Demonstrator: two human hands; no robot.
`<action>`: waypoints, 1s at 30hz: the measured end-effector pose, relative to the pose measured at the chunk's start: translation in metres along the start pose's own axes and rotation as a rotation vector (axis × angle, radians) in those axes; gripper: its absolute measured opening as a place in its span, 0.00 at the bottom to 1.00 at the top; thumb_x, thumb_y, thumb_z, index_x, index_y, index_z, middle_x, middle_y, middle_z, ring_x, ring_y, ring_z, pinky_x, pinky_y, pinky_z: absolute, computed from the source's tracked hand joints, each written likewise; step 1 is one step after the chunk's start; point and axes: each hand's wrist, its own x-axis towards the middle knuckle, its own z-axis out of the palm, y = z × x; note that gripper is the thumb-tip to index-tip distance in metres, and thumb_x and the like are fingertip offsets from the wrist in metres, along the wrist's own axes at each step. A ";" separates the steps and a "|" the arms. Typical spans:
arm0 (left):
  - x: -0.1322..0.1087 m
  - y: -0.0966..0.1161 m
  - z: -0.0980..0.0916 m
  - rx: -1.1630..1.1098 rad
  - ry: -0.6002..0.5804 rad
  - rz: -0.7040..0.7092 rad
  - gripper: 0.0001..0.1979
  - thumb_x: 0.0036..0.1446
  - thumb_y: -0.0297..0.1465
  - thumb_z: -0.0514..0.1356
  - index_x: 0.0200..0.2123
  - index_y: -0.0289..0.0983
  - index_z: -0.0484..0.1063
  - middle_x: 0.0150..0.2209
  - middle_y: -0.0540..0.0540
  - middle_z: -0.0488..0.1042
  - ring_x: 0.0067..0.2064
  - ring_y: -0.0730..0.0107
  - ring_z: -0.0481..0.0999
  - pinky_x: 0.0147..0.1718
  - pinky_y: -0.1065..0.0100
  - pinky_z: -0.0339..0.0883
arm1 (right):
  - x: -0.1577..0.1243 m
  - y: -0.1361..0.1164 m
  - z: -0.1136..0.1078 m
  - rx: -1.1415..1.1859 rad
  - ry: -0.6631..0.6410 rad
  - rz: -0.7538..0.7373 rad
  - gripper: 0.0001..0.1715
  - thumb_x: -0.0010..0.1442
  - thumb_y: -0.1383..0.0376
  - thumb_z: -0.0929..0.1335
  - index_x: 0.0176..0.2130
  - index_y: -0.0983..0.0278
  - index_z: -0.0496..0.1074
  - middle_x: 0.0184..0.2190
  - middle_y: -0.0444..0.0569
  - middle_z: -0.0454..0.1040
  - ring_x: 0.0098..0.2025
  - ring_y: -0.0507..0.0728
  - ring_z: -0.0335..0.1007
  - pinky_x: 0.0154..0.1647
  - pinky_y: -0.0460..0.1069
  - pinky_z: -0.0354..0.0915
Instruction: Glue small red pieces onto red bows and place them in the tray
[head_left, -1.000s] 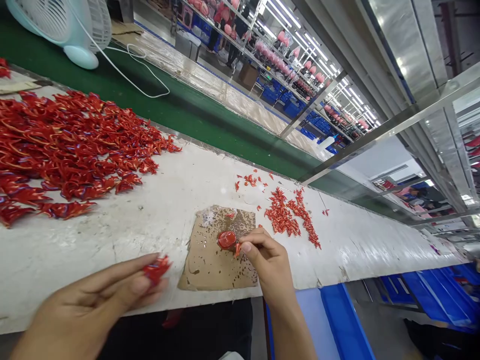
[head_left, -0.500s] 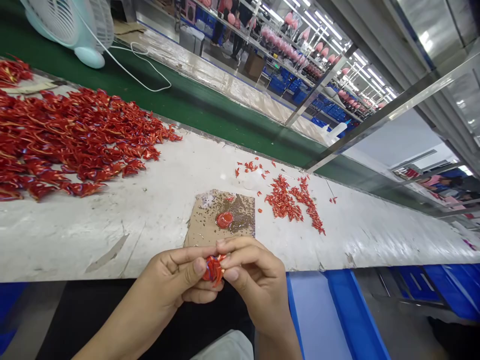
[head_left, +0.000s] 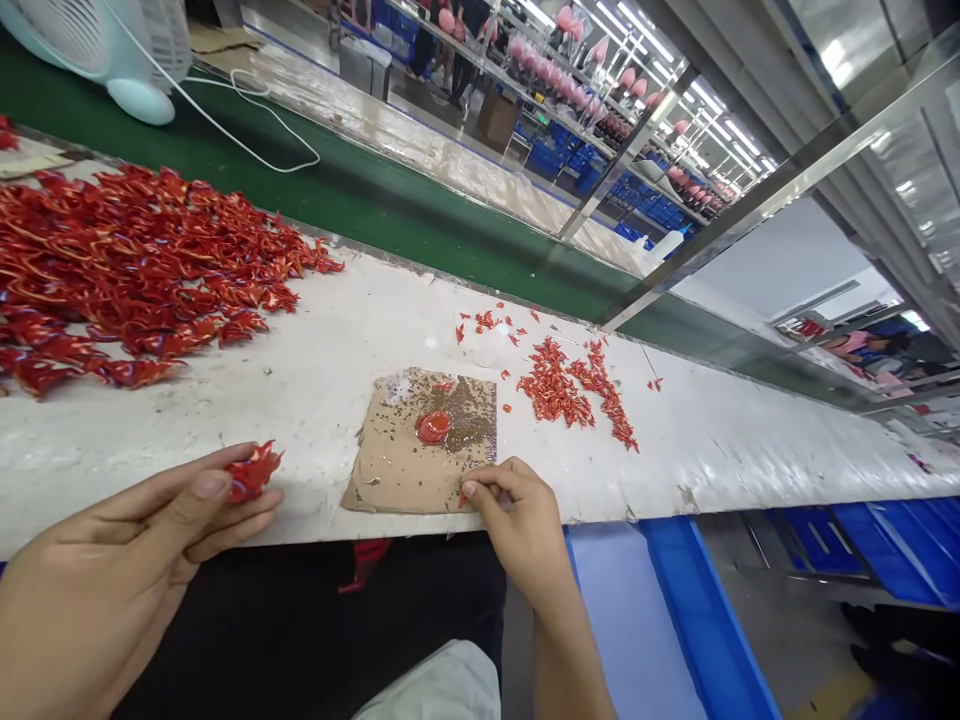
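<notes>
My left hand [head_left: 135, 540] is closed on a small red folded piece [head_left: 251, 470], pinched between thumb and fingers at the near edge of the white worktable [head_left: 315, 400]. My right hand [head_left: 517, 520] pinches a tiny red bit I can barely see, at the near right corner of a brown cardboard square [head_left: 397, 465]. A blob of red paste [head_left: 433, 427] sits on that cardboard, a short way beyond my right fingers.
A big heap of red folded pieces [head_left: 127, 265] covers the table's left. A smaller pile of tiny red bits [head_left: 574, 390] lies right of the cardboard. Behind run a green conveyor belt [head_left: 360, 200] and a fan [head_left: 105, 50]. Blue bins [head_left: 697, 630] stand lower right.
My hands were together over my lap holding one red piece; they have parted. The left carried the piece left to the table edge, the right went to the cardboard's corner.
</notes>
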 end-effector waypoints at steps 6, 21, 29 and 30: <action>-0.009 -0.012 0.012 -0.129 -0.271 -0.260 0.24 0.40 0.40 0.76 0.40 0.36 0.78 0.39 0.47 0.82 0.33 0.67 0.81 0.34 0.75 0.79 | -0.009 -0.022 -0.006 0.383 0.058 -0.073 0.04 0.62 0.61 0.72 0.37 0.58 0.80 0.34 0.46 0.73 0.39 0.55 0.70 0.40 0.49 0.65; -0.042 -0.016 0.043 -0.267 -0.866 -0.471 0.17 0.54 0.38 0.68 0.47 0.40 0.80 0.30 0.45 0.78 0.30 0.76 0.75 0.30 0.77 0.75 | -0.032 -0.055 0.015 0.611 -0.120 -0.329 0.09 0.62 0.69 0.72 0.40 0.55 0.80 0.41 0.48 0.78 0.50 0.59 0.74 0.54 0.56 0.68; -0.043 -0.019 0.043 -0.225 -0.869 -0.471 0.15 0.53 0.39 0.69 0.41 0.37 0.81 0.28 0.45 0.77 0.30 0.74 0.76 0.29 0.78 0.74 | -0.034 -0.054 0.016 0.568 -0.113 -0.315 0.09 0.62 0.69 0.72 0.40 0.55 0.80 0.41 0.48 0.76 0.47 0.58 0.75 0.51 0.55 0.70; -0.043 -0.019 0.043 -0.223 -0.870 -0.469 0.15 0.53 0.39 0.69 0.41 0.37 0.81 0.27 0.45 0.76 0.30 0.74 0.76 0.29 0.77 0.74 | -0.034 -0.053 0.016 0.561 -0.114 -0.314 0.08 0.62 0.69 0.72 0.40 0.55 0.80 0.41 0.48 0.76 0.47 0.58 0.74 0.50 0.55 0.70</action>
